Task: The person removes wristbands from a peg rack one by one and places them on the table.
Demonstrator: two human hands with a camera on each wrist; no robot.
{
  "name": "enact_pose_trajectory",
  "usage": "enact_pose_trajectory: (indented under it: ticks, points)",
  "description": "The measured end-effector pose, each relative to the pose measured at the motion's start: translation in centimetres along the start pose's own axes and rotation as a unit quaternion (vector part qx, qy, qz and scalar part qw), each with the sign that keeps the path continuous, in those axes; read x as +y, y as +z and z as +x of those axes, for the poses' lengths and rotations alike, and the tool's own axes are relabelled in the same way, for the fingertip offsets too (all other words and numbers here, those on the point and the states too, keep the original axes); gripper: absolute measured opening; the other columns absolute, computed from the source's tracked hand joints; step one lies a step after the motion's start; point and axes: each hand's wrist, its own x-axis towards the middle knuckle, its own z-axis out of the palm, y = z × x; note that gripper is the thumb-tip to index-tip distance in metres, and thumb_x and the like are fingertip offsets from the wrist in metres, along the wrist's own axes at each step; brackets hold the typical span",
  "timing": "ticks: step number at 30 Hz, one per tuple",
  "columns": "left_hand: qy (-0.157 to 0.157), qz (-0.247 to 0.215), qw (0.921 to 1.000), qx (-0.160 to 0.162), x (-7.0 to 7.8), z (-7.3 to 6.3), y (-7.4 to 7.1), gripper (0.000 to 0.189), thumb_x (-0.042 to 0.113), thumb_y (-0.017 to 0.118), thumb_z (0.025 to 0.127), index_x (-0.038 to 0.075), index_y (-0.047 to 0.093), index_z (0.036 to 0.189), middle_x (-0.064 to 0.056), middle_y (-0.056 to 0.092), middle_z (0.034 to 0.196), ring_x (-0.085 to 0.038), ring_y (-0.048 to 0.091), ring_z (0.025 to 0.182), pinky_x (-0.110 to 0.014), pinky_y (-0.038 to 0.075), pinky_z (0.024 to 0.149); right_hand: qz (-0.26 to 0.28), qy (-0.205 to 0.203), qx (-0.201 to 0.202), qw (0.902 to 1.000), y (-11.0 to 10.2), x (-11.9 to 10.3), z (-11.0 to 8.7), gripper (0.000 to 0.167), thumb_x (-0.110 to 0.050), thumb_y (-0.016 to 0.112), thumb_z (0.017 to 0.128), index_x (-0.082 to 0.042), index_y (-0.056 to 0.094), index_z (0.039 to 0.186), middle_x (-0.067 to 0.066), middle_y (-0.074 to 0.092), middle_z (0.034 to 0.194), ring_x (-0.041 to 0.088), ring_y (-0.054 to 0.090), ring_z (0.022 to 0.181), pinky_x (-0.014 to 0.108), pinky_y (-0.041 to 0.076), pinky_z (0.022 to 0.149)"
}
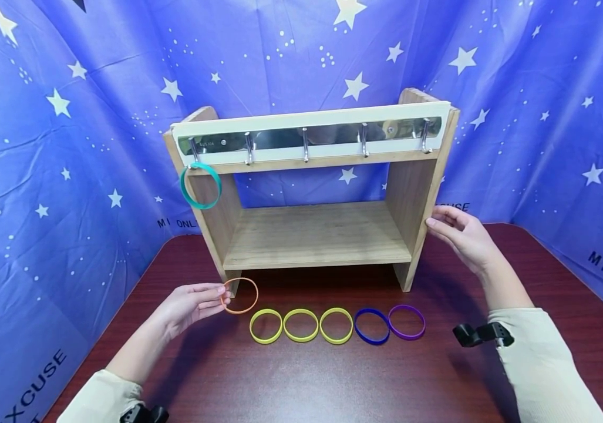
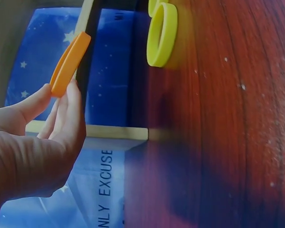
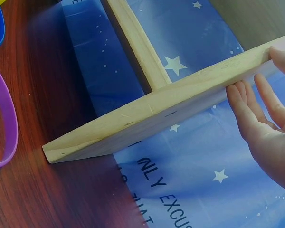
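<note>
In the head view my left hand (image 1: 187,306) pinches an orange wristband (image 2: 70,69) between thumb and fingertips, just above the table by the wooden rack's lower left foot. My right hand (image 1: 462,238) touches the right side panel (image 3: 147,107) of the rack, thumb at its front edge and fingers along the outer face. A teal wristband (image 1: 203,206) hangs from the leftmost hook (image 1: 193,150) of the metal hook strip (image 1: 275,140). Three yellow wristbands (image 1: 301,339), a blue wristband (image 1: 372,342) and a purple wristband (image 1: 407,337) lie in a row before the rack.
The wooden rack (image 1: 317,235) stands on a dark red table (image 1: 301,382). Several metal hooks run along its top front. A blue star-patterned curtain (image 1: 280,53) surrounds the table at the back and sides.
</note>
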Motion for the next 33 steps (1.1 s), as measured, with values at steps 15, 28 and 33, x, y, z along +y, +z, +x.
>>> enact_pose_trajectory:
  ticks: [15, 28, 33]
  points:
    - [-0.034, 0.064, 0.9973, -0.004, -2.1, 0.2, -1.9, 0.015, 0.005, 0.060, 0.093, 0.003, 0.068, 0.105, -0.001, 0.075, 0.093, -0.006, 0.070, 0.088, -0.024, 0.061, 0.083, 0.004, -0.006, -0.002, 1.0000, 0.0, 0.1, 0.1, 0.027, 0.006, 0.053, 0.093, -0.015, 0.064, 0.104, -0.005, 0.063, 0.097, 0.002, 0.064, 0.090, 0.013, 0.056, 0.082]
    - [-0.050, 0.122, 0.9894, 0.060, -3.7, 0.1, -1.5, 0.037, 0.001, 0.059, 0.091, -0.024, 0.051, 0.118, -0.006, 0.074, 0.086, -0.007, 0.069, 0.079, -0.025, 0.062, 0.076, 0.010, -0.007, -0.001, 0.9999, -0.1, 0.3, 0.1, 0.027, 0.007, 0.053, 0.093, -0.014, 0.064, 0.104, -0.004, 0.062, 0.097, 0.003, 0.064, 0.089, 0.013, 0.057, 0.082]
    - [-0.051, 0.132, 0.9866, 0.080, -4.1, 0.0, -1.2, 0.036, -0.001, 0.058, 0.090, -0.026, 0.052, 0.116, -0.008, 0.074, 0.085, -0.007, 0.069, 0.077, -0.025, 0.063, 0.074, 0.014, -0.008, 0.000, 0.9999, -0.1, 0.3, 0.1, 0.027, 0.008, 0.053, 0.092, -0.014, 0.064, 0.104, -0.004, 0.062, 0.096, 0.003, 0.065, 0.089, 0.014, 0.057, 0.082]
